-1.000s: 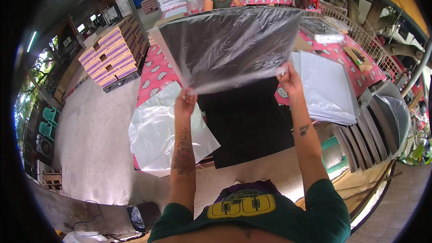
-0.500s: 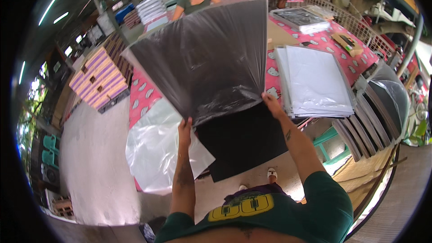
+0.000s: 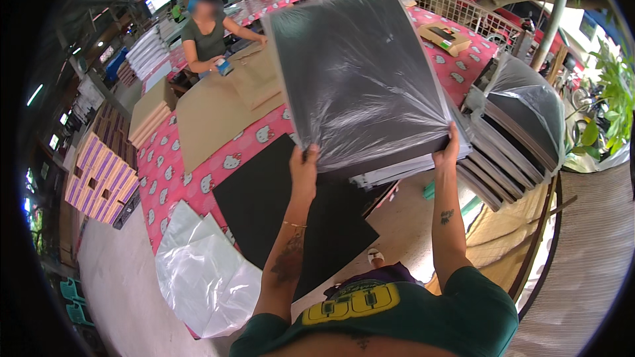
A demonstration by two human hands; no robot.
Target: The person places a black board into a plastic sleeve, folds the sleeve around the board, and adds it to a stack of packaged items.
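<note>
Plastic-bagged black board (image 3: 360, 73) was held up at arm's length, tilted, over the table edge. Left hand (image 3: 304, 172) gripped its lower left corner, right hand (image 3: 448, 152) gripped the lower right corner; both clamped on the bag's bottom edge, hands well apart. Loose clear film wrinkled toward the right-hand corner. Below it: bare black sheet (image 3: 291, 211) lay flat on the pink patterned tablecloth (image 3: 175, 172), overhanging the near edge. Pile of empty clear bags (image 3: 205, 271) sat just left of that sheet. Stack of already bagged boards (image 3: 509, 132) stood to the right, near the right hand. Another person (image 3: 208, 30) worked at the far side over brown cardboard sheets (image 3: 211, 109).
</note>
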